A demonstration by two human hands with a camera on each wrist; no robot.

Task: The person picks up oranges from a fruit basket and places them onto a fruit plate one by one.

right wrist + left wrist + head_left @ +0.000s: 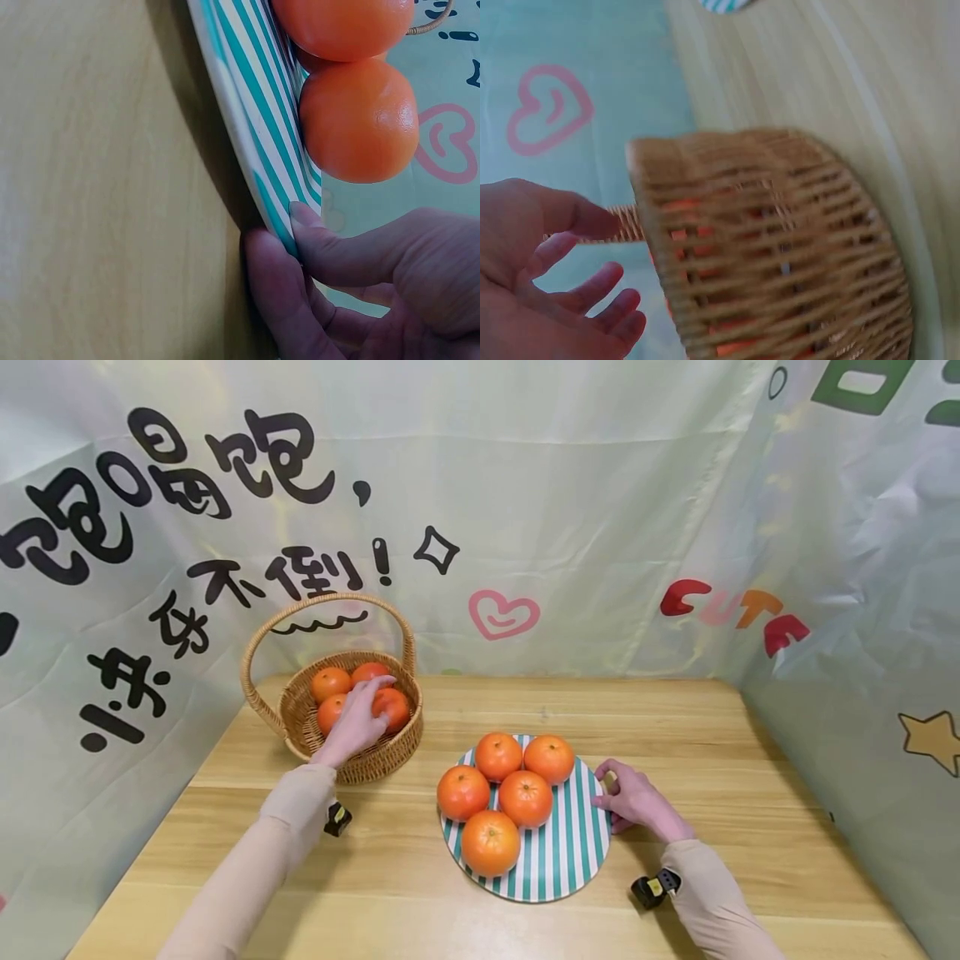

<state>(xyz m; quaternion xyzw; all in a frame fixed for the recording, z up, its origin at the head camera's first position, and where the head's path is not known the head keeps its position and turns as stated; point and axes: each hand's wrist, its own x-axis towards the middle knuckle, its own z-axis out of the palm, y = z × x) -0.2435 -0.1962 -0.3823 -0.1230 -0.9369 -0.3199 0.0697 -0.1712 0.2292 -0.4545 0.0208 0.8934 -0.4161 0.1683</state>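
Beige sleeves foremost, my right fingers pinch the striped plate bearing five tangerines; four lie in the wicker basket below loose, empty left fingers: seemingly partway.

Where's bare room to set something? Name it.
Bare: pale wooden tabletop between the right hand and right pale fabric wall; the round teal-and-white striped plate between its five round orange fruits and that hand. Crowded: the plate's left side, and the brown wicker basket, with the left hand over more fruits.
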